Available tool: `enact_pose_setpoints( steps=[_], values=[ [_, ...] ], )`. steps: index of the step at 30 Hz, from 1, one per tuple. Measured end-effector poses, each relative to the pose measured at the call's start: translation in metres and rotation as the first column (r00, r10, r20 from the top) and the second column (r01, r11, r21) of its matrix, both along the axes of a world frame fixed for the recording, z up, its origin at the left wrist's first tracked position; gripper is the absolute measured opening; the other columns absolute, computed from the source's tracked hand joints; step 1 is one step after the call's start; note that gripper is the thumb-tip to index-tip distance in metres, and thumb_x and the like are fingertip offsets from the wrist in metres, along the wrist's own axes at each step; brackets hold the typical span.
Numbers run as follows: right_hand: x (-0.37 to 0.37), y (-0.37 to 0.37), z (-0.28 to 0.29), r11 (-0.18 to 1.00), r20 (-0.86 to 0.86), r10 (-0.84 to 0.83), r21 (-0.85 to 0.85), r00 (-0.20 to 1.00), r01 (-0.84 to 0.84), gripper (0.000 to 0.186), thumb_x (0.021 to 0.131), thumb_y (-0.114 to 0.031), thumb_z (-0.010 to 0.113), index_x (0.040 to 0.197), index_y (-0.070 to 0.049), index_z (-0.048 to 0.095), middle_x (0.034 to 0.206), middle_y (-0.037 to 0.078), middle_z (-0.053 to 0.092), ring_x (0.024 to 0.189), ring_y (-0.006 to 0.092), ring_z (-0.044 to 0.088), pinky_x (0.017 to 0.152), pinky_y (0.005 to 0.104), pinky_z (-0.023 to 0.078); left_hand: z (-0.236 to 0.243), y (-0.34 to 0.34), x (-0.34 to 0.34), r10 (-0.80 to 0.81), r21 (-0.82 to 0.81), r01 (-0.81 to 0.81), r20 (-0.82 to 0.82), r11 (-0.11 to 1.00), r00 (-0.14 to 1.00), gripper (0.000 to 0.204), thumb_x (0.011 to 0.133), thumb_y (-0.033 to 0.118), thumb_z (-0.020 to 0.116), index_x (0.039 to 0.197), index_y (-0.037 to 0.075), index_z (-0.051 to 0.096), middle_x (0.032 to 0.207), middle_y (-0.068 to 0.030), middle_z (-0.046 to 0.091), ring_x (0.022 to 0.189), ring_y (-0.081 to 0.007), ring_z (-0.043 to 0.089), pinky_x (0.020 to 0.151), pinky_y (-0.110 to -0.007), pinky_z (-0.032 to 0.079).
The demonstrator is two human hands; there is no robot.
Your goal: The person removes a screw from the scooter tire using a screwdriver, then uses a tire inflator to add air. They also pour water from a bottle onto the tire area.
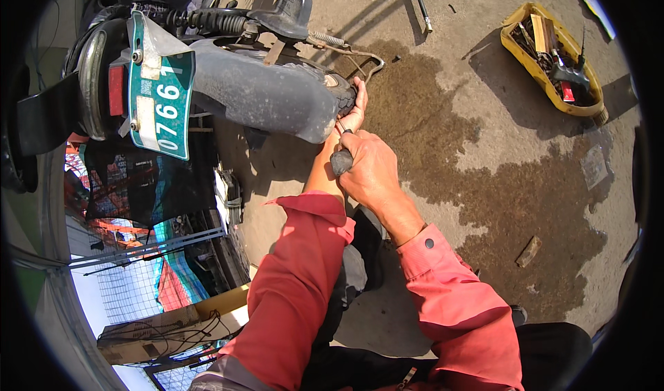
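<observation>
A motorcycle's rear wheel with a black tyre (pixel 346 100) shows beneath a dusty grey rear mudguard (pixel 259 90). My left hand (pixel 355 111) lies against the tyre at the mudguard's end, its fingers curved along the tread; part of it is hidden behind my right hand. My right hand (pixel 373 168) is closed around the dark handle (pixel 341 161) of a slim tool that looks like a screwdriver. Its thin metal shaft points up toward the tyre beside my left hand. The tip's contact is hidden.
A green number plate (pixel 160 87) and a red reflector (pixel 116 91) are at the motorcycle's rear. A cut yellow plastic container (pixel 515 45) of tools stands at the far right. Wet ground (pixel 477 177) spreads between, with a small brownish block (pixel 529 251) on it.
</observation>
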State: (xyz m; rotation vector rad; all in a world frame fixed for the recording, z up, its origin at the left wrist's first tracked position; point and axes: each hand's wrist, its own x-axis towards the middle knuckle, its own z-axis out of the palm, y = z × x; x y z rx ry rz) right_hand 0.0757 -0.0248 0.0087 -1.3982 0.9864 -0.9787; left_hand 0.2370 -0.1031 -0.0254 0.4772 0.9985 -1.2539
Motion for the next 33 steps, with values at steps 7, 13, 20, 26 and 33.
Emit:
enact_pose_setpoints(
  steps=[7, 13, 20, 26, 33],
  values=[
    [-0.008, -0.010, 0.003, 0.994, -0.085, 0.068, -0.077, 0.994, -0.074, 0.013, 0.068, -0.008, 0.067, 0.079, -0.006, 0.061, 0.076, 0.016, 0.060, 0.080, 0.0385, 0.062, 0.068, 0.0487, 0.047, -0.012, 0.007, 0.010, -0.041, -0.179, 0.023, -0.097, 0.984, 0.994, 0.049, 0.074, 0.010, 0.065, 0.119, -0.007, 0.055, 0.105, -0.0226, 0.059, 0.094, -0.0340, 0.062, 0.080, -0.048, 0.055],
    [-0.006, -0.016, -0.002, 0.981, -0.135, 0.136, -0.120, 0.981, -0.153, 0.013, 0.067, -0.009, 0.066, 0.078, -0.006, 0.060, 0.074, 0.017, 0.060, 0.076, 0.0398, 0.062, 0.066, 0.0498, 0.047, -0.029, 0.008, 0.025, -0.069, -0.263, 0.083, 0.062, 0.961, 0.996, 0.050, 0.073, 0.011, 0.064, 0.119, -0.007, 0.055, 0.103, -0.0215, 0.058, 0.093, -0.0331, 0.061, 0.079, -0.046, 0.054],
    [-0.015, -0.022, -0.003, 0.967, -0.150, 0.205, -0.122, 0.967, -0.224, 0.015, 0.066, -0.011, 0.066, 0.079, -0.007, 0.059, 0.074, 0.016, 0.061, 0.076, 0.0399, 0.062, 0.066, 0.0501, 0.046, -0.032, 0.002, 0.017, -0.070, -0.263, 0.120, 0.189, 0.957, 0.979, 0.048, 0.074, 0.012, 0.062, 0.117, -0.007, 0.053, 0.106, -0.0212, 0.055, 0.095, -0.0325, 0.059, 0.080, -0.044, 0.052],
    [-0.010, -0.021, -0.003, 0.956, -0.184, 0.224, -0.148, 0.957, -0.252, 0.018, 0.064, -0.012, 0.067, 0.080, -0.007, 0.061, 0.071, 0.017, 0.060, 0.073, 0.0398, 0.061, 0.064, 0.0497, 0.046, -0.032, 0.005, 0.017, -0.036, -0.294, 0.109, 0.243, 0.950, 0.969, 0.039, 0.082, 0.011, 0.061, 0.115, -0.009, 0.051, 0.104, -0.0221, 0.054, 0.094, -0.0339, 0.058, 0.080, -0.045, 0.053],
    [-0.016, -0.019, -0.001, 0.951, -0.201, 0.235, -0.154, 0.951, -0.267, 0.022, 0.064, -0.014, 0.069, 0.083, -0.007, 0.061, 0.071, 0.018, 0.059, 0.072, 0.0402, 0.061, 0.065, 0.0497, 0.048, -0.031, 0.003, 0.010, 0.028, -0.279, 0.039, 0.231, 0.959, 0.972, 0.040, 0.082, 0.012, 0.061, 0.116, -0.007, 0.053, 0.104, -0.0218, 0.055, 0.098, -0.0343, 0.056, 0.078, -0.046, 0.052]
  ],
)
